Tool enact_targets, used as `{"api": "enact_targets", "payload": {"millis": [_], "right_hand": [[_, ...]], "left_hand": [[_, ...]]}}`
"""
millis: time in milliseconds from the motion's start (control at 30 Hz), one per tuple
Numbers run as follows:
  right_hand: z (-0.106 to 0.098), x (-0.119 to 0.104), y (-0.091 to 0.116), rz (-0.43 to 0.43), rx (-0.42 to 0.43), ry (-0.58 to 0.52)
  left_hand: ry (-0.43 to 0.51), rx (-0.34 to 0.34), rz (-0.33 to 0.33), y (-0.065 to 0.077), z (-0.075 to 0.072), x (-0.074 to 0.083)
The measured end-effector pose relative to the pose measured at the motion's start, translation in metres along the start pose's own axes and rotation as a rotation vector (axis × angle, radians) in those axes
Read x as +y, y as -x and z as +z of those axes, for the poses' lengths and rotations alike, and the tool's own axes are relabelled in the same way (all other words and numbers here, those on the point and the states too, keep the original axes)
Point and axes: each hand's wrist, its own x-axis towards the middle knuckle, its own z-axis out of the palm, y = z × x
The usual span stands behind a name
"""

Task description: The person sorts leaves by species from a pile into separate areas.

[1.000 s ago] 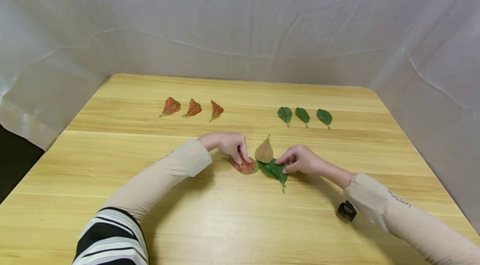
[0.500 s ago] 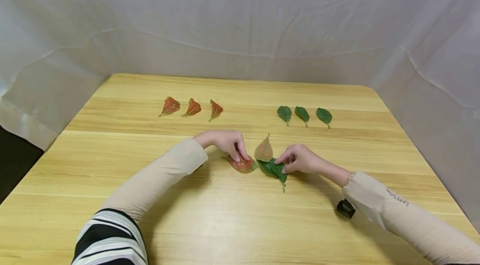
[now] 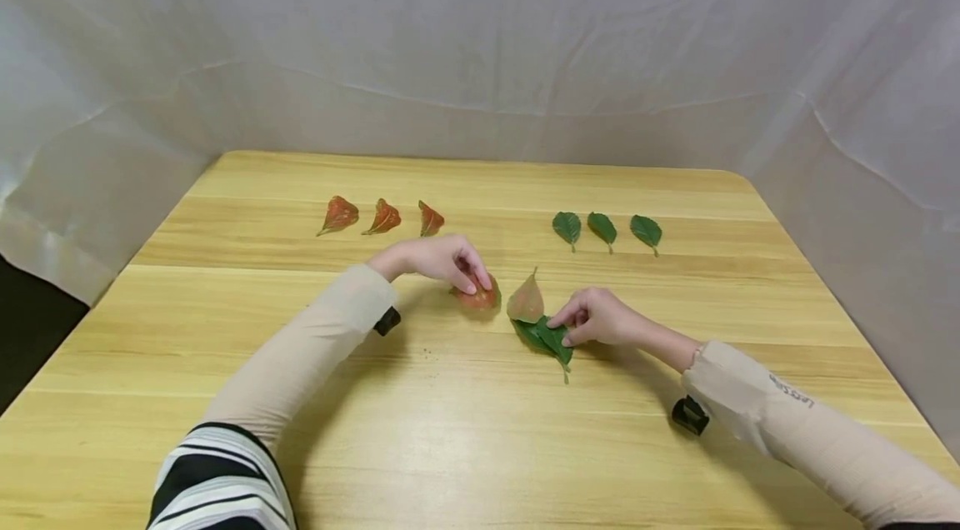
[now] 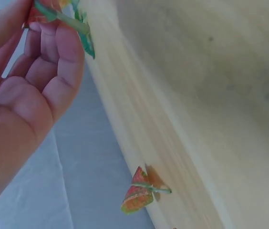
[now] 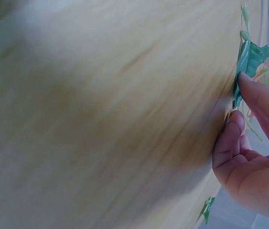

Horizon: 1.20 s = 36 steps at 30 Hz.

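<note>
My left hand [image 3: 441, 257] pinches a large red leaf [image 3: 482, 302] between thumb and fingers. In the left wrist view this red leaf [image 4: 44, 13], with its green stem, shows at the top edge. Just right of it, a pale orange-green leaf [image 3: 527, 302] lies stem upward on the table. Its lower end meets overlapping green leaves [image 3: 552, 338], whose stems point toward the front. My right hand [image 3: 603, 318] holds the right edge of those green leaves by thumb and fingertips. The right wrist view shows the thumb against a green leaf [image 5: 250, 58], low at the tabletop.
Three small red leaves [image 3: 386, 216] lie in a row at the back left of the wooden table [image 3: 442, 430]. Three small green leaves [image 3: 602, 230] form another row at the back right. A pale curtain [image 3: 480, 55] stands behind the table.
My left hand has moved up and slightly left with the red leaf, away from the pale and green leaves. The right hand stays almost still at the green leaves.
</note>
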Motion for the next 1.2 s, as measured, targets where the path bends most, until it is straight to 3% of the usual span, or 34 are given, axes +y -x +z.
{"api": "enact_targets", "payload": {"millis": [367,567,667,733,967,1200], "right_hand": [[0.0,0.001,-0.001,0.002,0.001,0.0],[0.0,0.011,-0.001,-0.111,-0.004,-0.04],[0.0,0.01,-0.001,-0.108,-0.003,-0.033],[0.0,0.005,0.0,-0.063,0.0,-0.018],[0.002,0.003,-0.002,-0.006,0.007,0.008],[0.002,0.004,-0.003,-0.011,-0.001,0.017]], "left_hand": [[-0.079,0.322,-0.129,-0.01,-0.008,-0.012],[-0.037,0.459,-0.209,-0.018,-0.012,-0.015],[-0.01,0.502,-0.257,-0.022,-0.014,-0.015],[0.01,0.519,-0.28,-0.025,-0.015,-0.015],[0.077,0.557,-0.323,-0.035,-0.02,-0.023],[0.088,0.586,-0.351,-0.04,-0.025,-0.025]]}}
